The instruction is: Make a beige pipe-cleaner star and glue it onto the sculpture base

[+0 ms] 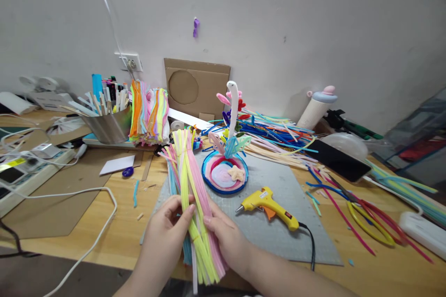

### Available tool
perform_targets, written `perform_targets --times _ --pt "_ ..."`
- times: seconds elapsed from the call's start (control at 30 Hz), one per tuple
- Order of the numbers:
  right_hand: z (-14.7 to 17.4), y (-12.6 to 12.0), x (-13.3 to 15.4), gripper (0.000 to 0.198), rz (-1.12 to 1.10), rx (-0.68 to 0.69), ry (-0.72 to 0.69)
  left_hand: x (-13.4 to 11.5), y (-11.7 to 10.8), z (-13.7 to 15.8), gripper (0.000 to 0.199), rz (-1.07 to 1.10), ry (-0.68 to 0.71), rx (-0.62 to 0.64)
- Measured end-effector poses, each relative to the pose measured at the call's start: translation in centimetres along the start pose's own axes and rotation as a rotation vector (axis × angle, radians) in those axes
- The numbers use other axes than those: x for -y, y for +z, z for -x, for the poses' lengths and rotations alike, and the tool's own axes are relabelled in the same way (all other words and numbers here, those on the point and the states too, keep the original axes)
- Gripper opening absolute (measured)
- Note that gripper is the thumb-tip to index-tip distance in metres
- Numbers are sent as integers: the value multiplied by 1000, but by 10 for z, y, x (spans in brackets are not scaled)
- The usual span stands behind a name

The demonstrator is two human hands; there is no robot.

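Observation:
A thick bundle of pipe cleaners (190, 171), yellow, pink, white and blue, stands tilted at the near edge of the table between my hands. My left hand (169, 225) grips its left side, thumb and fingers closed on the yellow strands. Around the right side wraps my right hand (225, 229), its thumb across the pink ones. Just behind the bundle sits a round pipe-cleaner base (225, 171) with a beige star (236, 174) and a white upright stem (233, 111) among coloured leaf and flower shapes. A yellow glue gun (268, 206) lies right of my right hand.
A grey cutting mat (278, 181) covers the middle of the table. Loose pipe cleaners (272, 130) lie behind it. Scissors (369, 222) and a phone (339, 160) are at right. At left stand a metal container (111, 125) of sticks and a power strip (35, 176) with a white cable.

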State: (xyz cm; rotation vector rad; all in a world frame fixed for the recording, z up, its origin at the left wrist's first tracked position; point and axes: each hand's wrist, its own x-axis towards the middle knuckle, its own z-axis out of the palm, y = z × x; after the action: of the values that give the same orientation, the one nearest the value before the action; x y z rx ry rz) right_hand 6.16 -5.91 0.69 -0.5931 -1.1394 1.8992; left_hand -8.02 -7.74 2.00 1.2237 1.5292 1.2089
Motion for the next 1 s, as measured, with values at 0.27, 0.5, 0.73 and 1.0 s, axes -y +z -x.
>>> perform_targets --times 0.27,0.5,0.73,1.0 --pt "1 -1 -7 44 -29 10 -34 -2 2 -1 12 -197 121 -13" --pt "0 -4 -9 28 35 -106 -17 -9 4 1 12 -282 175 31" --pt "-1 -6 -5 38 48 -126 -27 -5 2 2 18 -163 112 38" --pt "-2 -3 -9 44 -66 -90 -19 -3 3 1 22 -142 88 41"
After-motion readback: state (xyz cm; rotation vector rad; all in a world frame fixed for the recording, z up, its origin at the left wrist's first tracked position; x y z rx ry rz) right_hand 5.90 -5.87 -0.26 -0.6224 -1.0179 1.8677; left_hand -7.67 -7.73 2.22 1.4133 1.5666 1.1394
